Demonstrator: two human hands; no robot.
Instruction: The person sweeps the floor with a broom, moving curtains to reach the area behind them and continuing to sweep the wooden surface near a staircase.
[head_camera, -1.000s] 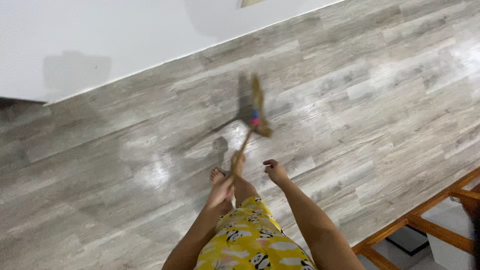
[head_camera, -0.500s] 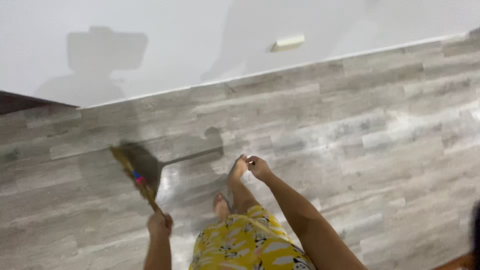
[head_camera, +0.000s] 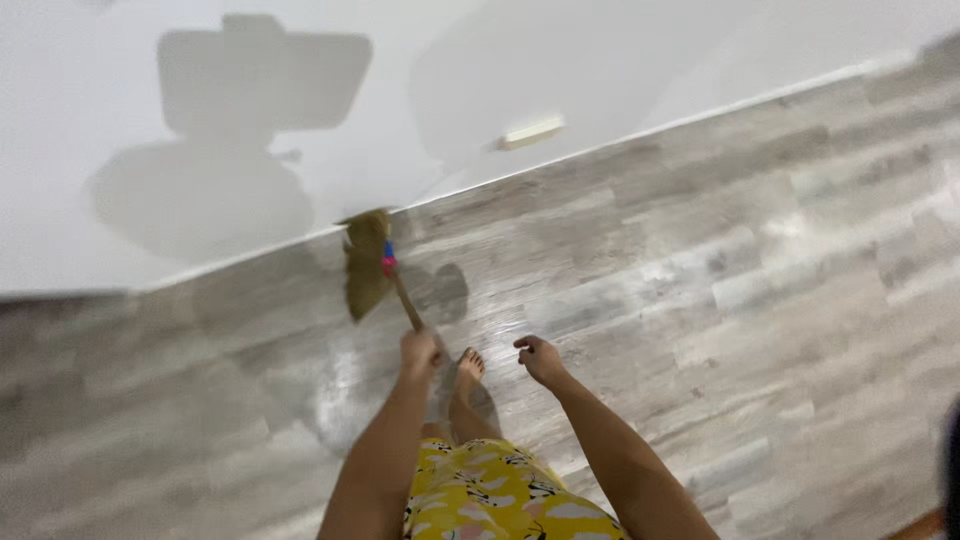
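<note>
Broom (head_camera: 372, 268) bristles are meeting the grey wood-look plank floor (head_camera: 700, 260) right at its far edge, where it joins the white wall (head_camera: 120, 110); the olive-brown head is blurring with motion, and a small red and blue band is sitting where the thin brown stick enters the bristles. The left hand (head_camera: 420, 352) is closing its fingers around the lower end of that stick, arm stretching forward over the floor. The right hand (head_camera: 541, 359) is hanging free beside it, fingers curling loosely and gripping nothing, well apart from the broom. A bare foot (head_camera: 468, 366) is stepping on the planks between the two hands, and yellow patterned shorts (head_camera: 495, 500) are showing at the bottom edge of the view. By the look of it, a sweeping stroke along the wall line is in hand; continuing it would call for keeping the bristles low against the planks and drawing them back from the wall toward the feet, with the grip staying firm on the stick. No packages, labels or signs are showing; the only fitting is a small cream rectangular plate (head_camera: 531, 132) sitting low on the wall, above the floor's far edge and to the right of the broom. Soft shadows are falling across the wall above the bristles.
</note>
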